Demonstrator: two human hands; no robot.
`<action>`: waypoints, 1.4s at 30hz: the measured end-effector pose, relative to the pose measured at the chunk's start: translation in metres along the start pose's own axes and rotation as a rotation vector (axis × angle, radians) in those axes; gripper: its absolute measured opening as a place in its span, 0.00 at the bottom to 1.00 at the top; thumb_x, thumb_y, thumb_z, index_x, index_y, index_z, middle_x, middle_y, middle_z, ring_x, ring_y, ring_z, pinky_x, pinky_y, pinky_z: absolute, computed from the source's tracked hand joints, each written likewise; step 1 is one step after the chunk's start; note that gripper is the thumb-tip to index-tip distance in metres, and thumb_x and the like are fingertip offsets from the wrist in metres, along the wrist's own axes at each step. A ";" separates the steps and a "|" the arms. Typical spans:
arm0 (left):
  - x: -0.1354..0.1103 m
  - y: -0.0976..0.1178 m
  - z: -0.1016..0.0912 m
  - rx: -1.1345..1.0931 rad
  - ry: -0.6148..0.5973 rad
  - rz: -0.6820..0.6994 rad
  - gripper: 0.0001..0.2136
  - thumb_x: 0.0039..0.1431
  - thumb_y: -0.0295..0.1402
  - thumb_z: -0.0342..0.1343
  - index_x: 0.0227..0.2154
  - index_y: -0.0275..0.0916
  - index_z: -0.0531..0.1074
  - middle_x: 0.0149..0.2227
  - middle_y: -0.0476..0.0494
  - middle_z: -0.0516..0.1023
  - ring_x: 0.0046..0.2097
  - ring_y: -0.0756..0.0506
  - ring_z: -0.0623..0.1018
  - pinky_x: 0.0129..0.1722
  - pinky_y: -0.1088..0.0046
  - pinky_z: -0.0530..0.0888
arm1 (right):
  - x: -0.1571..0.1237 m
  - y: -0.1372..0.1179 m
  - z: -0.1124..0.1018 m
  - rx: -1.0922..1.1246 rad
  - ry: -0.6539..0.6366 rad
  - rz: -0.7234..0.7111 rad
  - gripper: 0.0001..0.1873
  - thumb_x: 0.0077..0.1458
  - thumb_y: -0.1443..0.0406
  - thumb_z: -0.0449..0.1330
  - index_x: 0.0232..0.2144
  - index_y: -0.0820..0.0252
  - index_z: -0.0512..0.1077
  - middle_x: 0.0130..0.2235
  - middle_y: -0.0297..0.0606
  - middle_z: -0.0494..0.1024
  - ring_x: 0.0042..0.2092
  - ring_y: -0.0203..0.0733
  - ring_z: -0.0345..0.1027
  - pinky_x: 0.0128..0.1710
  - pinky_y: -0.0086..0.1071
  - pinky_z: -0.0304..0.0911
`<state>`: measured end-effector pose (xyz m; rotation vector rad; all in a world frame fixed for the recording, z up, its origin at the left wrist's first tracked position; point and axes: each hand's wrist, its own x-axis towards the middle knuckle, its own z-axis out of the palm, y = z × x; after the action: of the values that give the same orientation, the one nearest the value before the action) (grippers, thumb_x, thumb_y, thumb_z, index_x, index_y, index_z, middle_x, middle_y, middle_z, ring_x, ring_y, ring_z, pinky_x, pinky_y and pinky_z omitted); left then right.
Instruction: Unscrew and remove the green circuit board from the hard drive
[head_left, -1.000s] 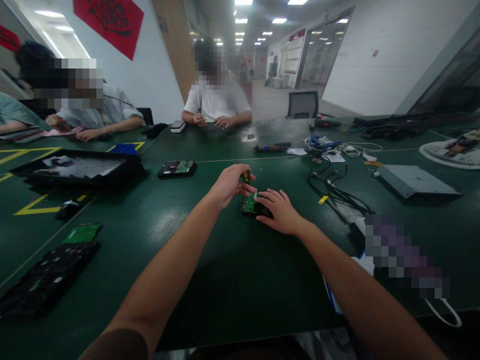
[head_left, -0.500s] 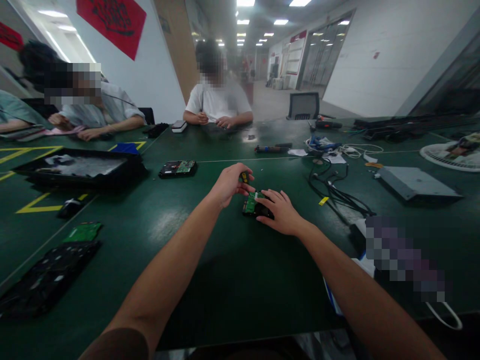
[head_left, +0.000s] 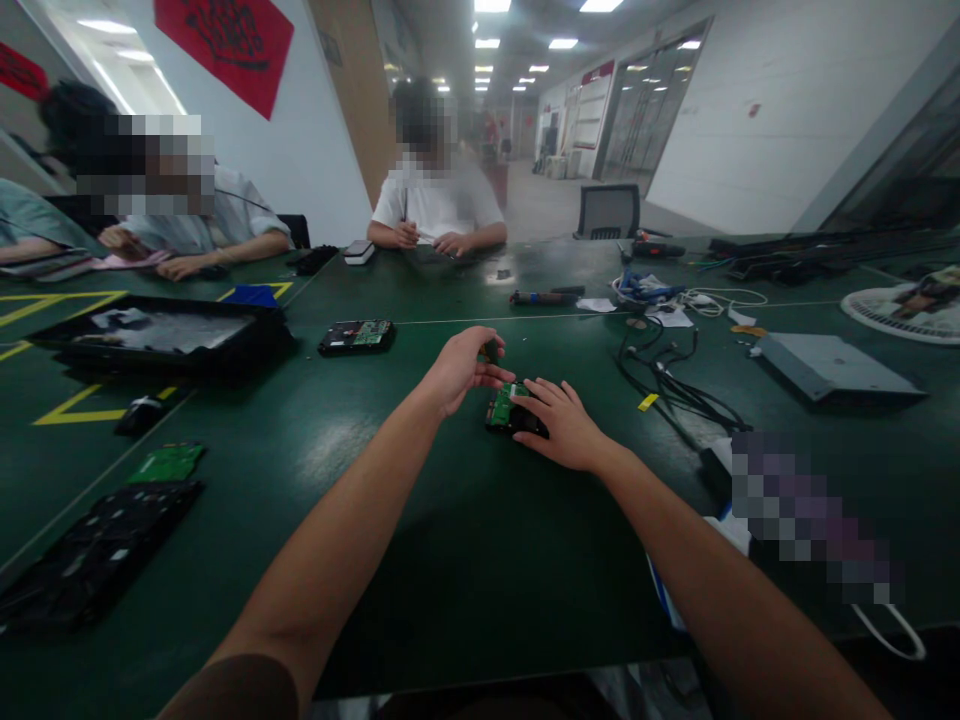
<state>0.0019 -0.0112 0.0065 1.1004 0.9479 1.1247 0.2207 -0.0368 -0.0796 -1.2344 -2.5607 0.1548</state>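
Stretching beneath everything, the dark green table [head_left: 420, 590] carries parts on both sides of the person's forearms. A wide black tray [head_left: 180, 362] lies far to the left, and a long black panel [head_left: 90, 555] slants across the lower left. Over on the right sits a flat grey metal box [head_left: 840, 365], with dark cables [head_left: 667, 375] trailing between it and the hands. The right hand [head_left: 559, 428] is laid palm down with its fingers spread, grasping the small drive [head_left: 502, 409] from above: the forefinger reaches onto its green circuit side, other fingers lie toward the far edge, and the thumb sits by the near edge. The left hand [head_left: 466, 372] is bent in a pinch just beyond the drive's far left corner, its lower fingers pointing at the far edge (whether they touch it cannot be told). The drive lies flat on the table, partly under the right fingers, its left part in plain view. A second drive [head_left: 356, 337] lies well apart, past the left forearm. A loose green board [head_left: 169, 463] meets the panel's far end, and a black mouse [head_left: 140, 415] rests near it. Smallest is the dark-handled tool [head_left: 491, 351], gripped between left thumb and fingers, its tip hidden.
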 end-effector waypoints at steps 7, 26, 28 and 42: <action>0.001 0.002 -0.003 0.036 0.016 0.008 0.10 0.59 0.37 0.54 0.39 0.37 0.72 0.38 0.39 0.79 0.29 0.44 0.83 0.26 0.72 0.76 | 0.000 0.001 0.001 -0.002 0.005 -0.002 0.33 0.62 0.48 0.59 0.66 0.47 0.64 0.72 0.43 0.58 0.72 0.60 0.47 0.69 0.65 0.39; 0.000 0.003 -0.004 -0.009 -0.049 -0.038 0.10 0.62 0.38 0.55 0.39 0.37 0.72 0.39 0.39 0.79 0.30 0.44 0.83 0.26 0.72 0.77 | 0.000 0.001 0.002 -0.003 0.012 0.000 0.33 0.62 0.48 0.60 0.66 0.47 0.64 0.72 0.44 0.58 0.72 0.61 0.47 0.69 0.66 0.39; 0.001 0.003 -0.005 -0.050 -0.038 -0.061 0.10 0.62 0.39 0.54 0.40 0.37 0.70 0.39 0.37 0.80 0.30 0.43 0.83 0.26 0.71 0.78 | 0.000 0.001 0.002 0.001 0.010 -0.002 0.33 0.62 0.48 0.60 0.66 0.47 0.64 0.71 0.44 0.58 0.72 0.61 0.47 0.68 0.66 0.39; -0.003 0.005 0.000 -0.017 -0.043 -0.066 0.10 0.62 0.38 0.56 0.40 0.36 0.72 0.40 0.36 0.80 0.31 0.43 0.84 0.26 0.72 0.78 | 0.000 0.000 0.002 -0.005 0.008 0.001 0.33 0.62 0.48 0.60 0.66 0.47 0.64 0.72 0.44 0.58 0.72 0.60 0.47 0.69 0.65 0.39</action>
<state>0.0003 -0.0137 0.0114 1.0685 0.9333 1.0501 0.2203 -0.0362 -0.0814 -1.2353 -2.5552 0.1427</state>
